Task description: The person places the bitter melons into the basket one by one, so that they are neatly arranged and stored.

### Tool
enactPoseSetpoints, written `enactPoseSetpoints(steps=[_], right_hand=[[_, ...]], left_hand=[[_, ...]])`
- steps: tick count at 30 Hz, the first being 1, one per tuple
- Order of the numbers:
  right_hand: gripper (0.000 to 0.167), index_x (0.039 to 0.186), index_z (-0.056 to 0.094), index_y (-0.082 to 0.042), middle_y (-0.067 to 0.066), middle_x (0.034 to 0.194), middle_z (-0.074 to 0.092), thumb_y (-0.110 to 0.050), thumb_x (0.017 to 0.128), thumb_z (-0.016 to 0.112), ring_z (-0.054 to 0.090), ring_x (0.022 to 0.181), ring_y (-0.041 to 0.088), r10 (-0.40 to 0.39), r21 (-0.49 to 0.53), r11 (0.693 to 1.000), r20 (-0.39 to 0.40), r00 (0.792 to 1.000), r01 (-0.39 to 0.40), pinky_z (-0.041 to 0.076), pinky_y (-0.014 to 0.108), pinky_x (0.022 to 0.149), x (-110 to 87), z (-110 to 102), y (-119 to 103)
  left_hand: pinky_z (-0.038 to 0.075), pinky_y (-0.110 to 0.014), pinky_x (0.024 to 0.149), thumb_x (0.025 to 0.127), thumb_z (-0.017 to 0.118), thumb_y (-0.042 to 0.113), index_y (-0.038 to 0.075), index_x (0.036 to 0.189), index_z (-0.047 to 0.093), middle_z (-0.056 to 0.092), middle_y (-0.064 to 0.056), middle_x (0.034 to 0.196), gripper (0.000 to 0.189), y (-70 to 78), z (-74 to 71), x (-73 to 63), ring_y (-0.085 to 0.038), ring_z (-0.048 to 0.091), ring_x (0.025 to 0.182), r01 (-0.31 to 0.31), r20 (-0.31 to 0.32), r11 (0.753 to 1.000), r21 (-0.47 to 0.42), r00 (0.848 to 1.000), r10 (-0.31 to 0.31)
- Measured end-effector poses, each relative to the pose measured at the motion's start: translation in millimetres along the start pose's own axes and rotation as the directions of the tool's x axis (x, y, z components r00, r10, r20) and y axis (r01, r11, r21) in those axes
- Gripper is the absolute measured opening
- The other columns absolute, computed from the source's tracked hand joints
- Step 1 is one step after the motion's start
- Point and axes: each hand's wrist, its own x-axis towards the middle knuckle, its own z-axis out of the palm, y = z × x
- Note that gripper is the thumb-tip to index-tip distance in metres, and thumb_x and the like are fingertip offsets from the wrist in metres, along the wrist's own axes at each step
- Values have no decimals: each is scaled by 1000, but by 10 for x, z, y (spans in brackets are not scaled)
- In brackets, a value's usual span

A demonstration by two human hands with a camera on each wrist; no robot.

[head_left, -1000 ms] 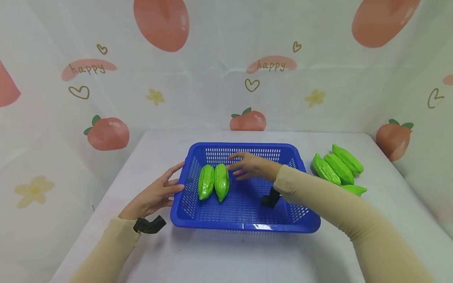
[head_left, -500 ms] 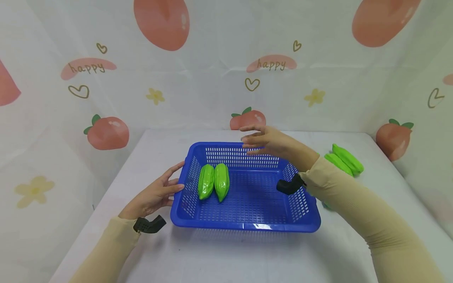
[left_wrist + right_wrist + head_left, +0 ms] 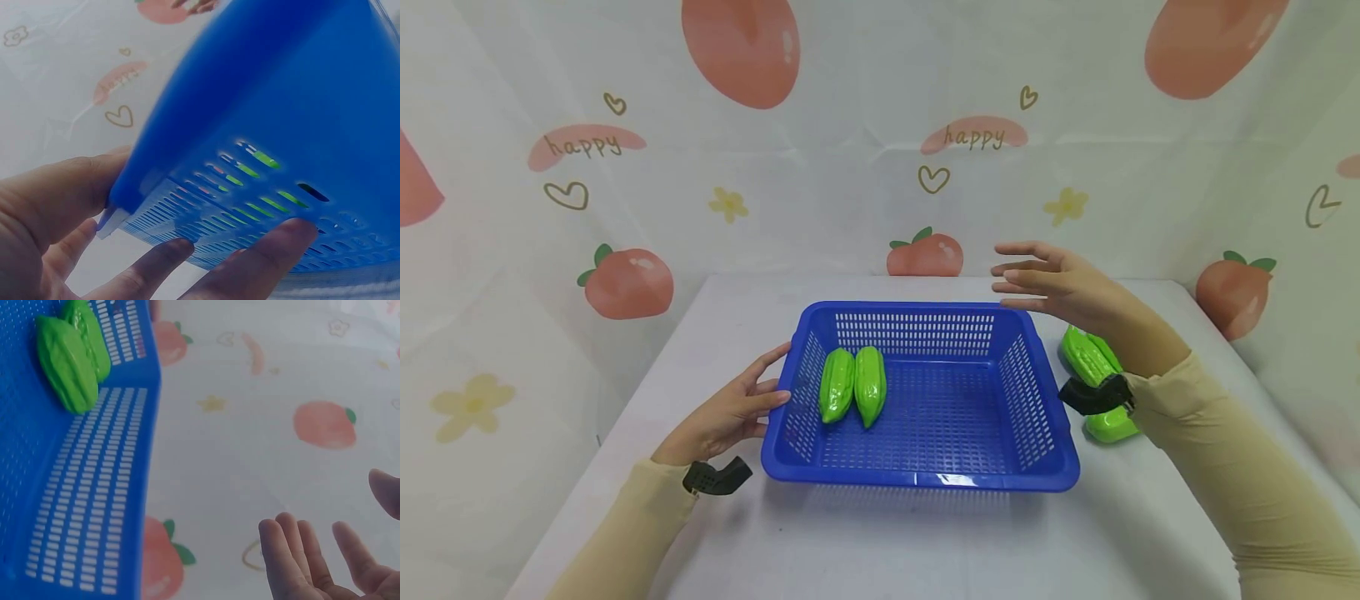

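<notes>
A blue slotted plastic basket (image 3: pixel 917 481) stands on the white-covered table. Two glossy green ridged fruits, like star fruit, lie side by side in its left part: the left one (image 3: pixel 837 386) and the right one (image 3: pixel 870 386). My left hand (image 3: pixel 730 412) holds the basket's left rim, with the thumb at the rim and other fingertips against the slotted outer wall (image 3: pixel 262 206). My right hand (image 3: pixel 1067 283) hovers past the basket's back right corner, fingers extended and apart, holding nothing. The right wrist view shows its spread fingers (image 3: pixel 294 550) away from the basket.
More green fruits lie on the table right of the basket; one (image 3: pixel 1086 354) shows beside the right wrist and another (image 3: pixel 1111 427) lies nearer. My right forearm hides part of this group. A white backdrop (image 3: pixel 827 192) printed with peaches rises behind the table.
My right hand has risen out of the basket from beside the two fruits and moved right, past the back rim. The left hand, the basket and the fruits inside have stayed put.
</notes>
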Motion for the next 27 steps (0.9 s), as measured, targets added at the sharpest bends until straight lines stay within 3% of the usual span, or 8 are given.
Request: enactPoseSetpoints(steps=[6,13,20,23,27], right_hand=[[39,139,44,-17,-4,123,61,-14,101,50,64,109,10,-35,39,999,-76,997,38,56,24,87,-248,-258,131],[39,137,47,-14,1,125,60,-1,101,42,64,112,14,-138,218,964,-91,986,155,56,26,89,-545,-509,317],[44,137,50,-10,6,122,63,8,99,38,66,110,18,-215,284,923,-175,961,258,56,27,89,-793,-655,514],[46,139,48,-5,7,123,63,12,98,35,66,111,19,-292,275,902,-183,939,334,55,27,91,-876,-696,625],[46,139,44,0,5,123,63,15,97,36,66,110,14,-360,150,906,-215,908,395,53,22,91,-970,-733,773]], left_hand=[[54,-54,86,97,59,16,40,154,9,36,-26,149,80,17,0,-18,-33,66,106,-7,14,1000,-5,1000,7],[54,-55,86,97,59,16,40,154,9,36,-25,150,80,-1,-9,-12,-33,66,107,-8,17,1000,-6,1000,8],[54,-54,86,95,61,16,41,154,10,36,-25,150,82,-3,1,-5,-34,66,108,0,4,1000,-8,1000,0],[54,-54,86,95,62,16,41,154,10,36,-25,150,82,1,8,-5,-34,66,108,1,2,1000,-10,1000,-1],[54,-54,86,95,61,16,40,154,9,36,-25,150,82,3,10,-6,-34,66,108,-2,4,1000,-10,1000,2]])
